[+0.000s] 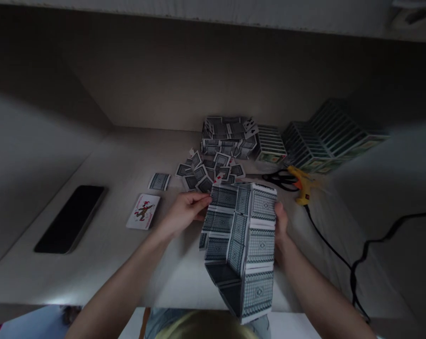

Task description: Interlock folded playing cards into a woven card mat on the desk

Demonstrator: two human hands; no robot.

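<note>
Held piece: folded playing-card structure (260, 245), blue-patterned backs outward, tilted between both sets of fingers above the near part of the desk.
Left hand (183, 214): thumb and fingertips pinched together on the structure's upper left edge.
Right hand (282, 226): clamped on the structure's right side, thumb at the edge; other fingers hidden behind.
Desk: pale, smooth top (177, 282), running under both hands to the back wall (163, 80).
Left of left fingers: deck with joker (144, 212) face up, small card stack (159, 181) just behind it; black smartphone (70, 219) farther out.
Just beyond left fingertips: loose heap of folded cards (199, 172).
Farther beyond, by the wall: card-built block (230, 136), then stepped rows of slim boxes (336, 136) toward the right corner, contents unclear.
Beyond right thumb: black-handled scissors (280, 178) beside yellow glue gun (304, 186); black cable (326, 242) trails to the right of that hand.
Room: enclosed nook, side panel (29, 141) left of the hands, pale shelf edge (213, 14) across the top.
Light: dim; corners deep in shadow.
</note>
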